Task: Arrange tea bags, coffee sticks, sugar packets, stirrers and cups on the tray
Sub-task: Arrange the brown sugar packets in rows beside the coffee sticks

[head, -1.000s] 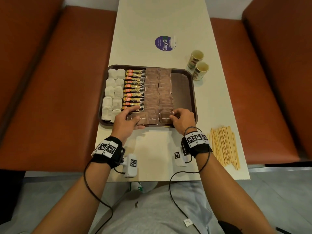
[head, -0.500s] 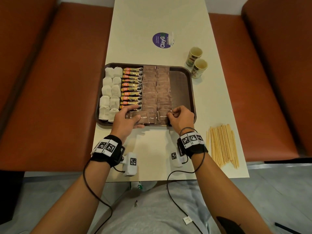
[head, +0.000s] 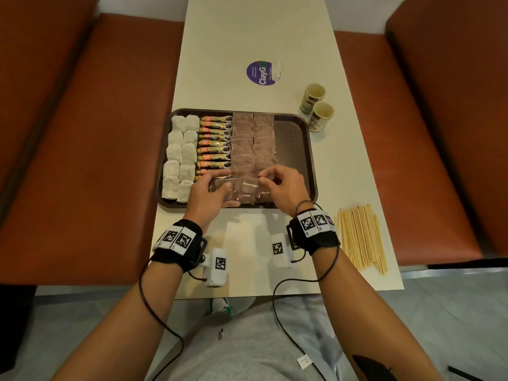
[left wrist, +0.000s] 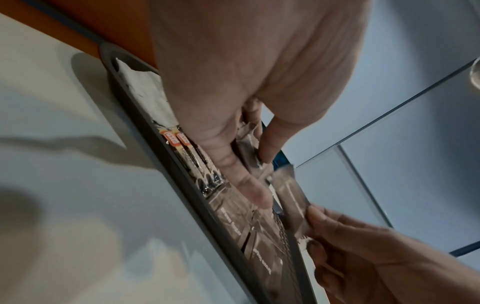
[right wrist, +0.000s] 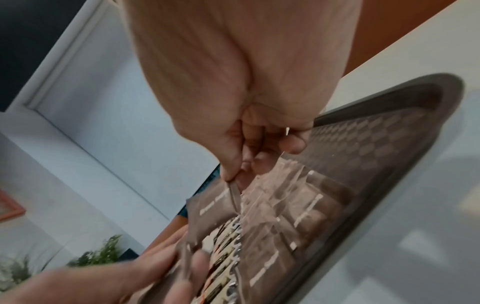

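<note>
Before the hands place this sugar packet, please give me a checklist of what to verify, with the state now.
1. Right hand pinches the lifted sugar packet: ok.
2. Left hand grips the same packet's other side: cannot tell.
3. Packet flat in its row: not ok, it is raised.
4. Bare strip of tray free for more items: ok.
5. Cups on the tray: not ok, on the table.
6. Stirrers on the tray: not ok, on the table.

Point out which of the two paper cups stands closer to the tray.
The nearer paper cup, the one closer to the person: it stands just off the tray's far right corner. The other cup stands behind it, farther up the table.
</note>
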Tool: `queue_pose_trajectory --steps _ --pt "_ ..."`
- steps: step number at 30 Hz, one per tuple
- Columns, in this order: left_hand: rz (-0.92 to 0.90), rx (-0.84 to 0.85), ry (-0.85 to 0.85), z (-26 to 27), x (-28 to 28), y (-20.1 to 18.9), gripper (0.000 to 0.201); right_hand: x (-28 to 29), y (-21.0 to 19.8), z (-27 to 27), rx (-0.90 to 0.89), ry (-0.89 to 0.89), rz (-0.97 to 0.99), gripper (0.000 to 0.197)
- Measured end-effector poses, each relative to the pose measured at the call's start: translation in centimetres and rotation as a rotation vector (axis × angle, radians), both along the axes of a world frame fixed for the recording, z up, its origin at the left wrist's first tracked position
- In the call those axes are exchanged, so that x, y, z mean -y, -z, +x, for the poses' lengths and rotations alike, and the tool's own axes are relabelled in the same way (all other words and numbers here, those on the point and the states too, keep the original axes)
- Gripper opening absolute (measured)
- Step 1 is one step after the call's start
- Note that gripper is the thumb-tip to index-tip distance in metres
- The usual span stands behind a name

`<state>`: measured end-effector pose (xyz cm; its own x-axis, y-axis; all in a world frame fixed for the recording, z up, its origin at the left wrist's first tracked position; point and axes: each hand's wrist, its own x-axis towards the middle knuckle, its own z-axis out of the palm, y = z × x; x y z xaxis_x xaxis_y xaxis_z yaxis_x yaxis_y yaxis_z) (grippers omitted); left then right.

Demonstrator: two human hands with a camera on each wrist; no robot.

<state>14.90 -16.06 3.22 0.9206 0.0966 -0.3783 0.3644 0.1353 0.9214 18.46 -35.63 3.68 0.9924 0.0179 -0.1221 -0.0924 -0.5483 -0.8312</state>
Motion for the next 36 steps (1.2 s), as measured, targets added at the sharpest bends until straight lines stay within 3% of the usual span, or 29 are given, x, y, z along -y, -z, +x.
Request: queue_pose_trajectory --steps 3,9,16,23,30,36 --pt "0.016 -0.027 -0.024 -0.1 -0.8 0.4 0.032 1.4 0.8 0.1 -0.013 0.072 -0.056 0.003" --pt "0.048 -0.069 -0.051 -0.3 -1.6 1.3 0.031 2.4 3.0 -0.3 -0.065 0.022 -0.217 0.008" --pt "0.050 -0.087 -0.043 0.1 -1.5 1.3 0.031 2.4 3.8 -0.1 -0.061 0.070 -0.202 0.008" --pt "0.044 -0.077 -0.053 0.2 -1.8 1.3 0.033 2.1 3.0 0.0 0.038 0.091 -0.327 0.015" --pt "0.049 -0.072 -0.082 0.2 -2.2 1.2 0.032 -2.3 1.7 -0.1 0.147 -0.294 -0.458 0.028" --pt "0.054 -0.073 -0.092 0.2 -3.3 1.3 0.031 -3.5 2.6 0.9 0.075 -0.360 -0.557 0.030"
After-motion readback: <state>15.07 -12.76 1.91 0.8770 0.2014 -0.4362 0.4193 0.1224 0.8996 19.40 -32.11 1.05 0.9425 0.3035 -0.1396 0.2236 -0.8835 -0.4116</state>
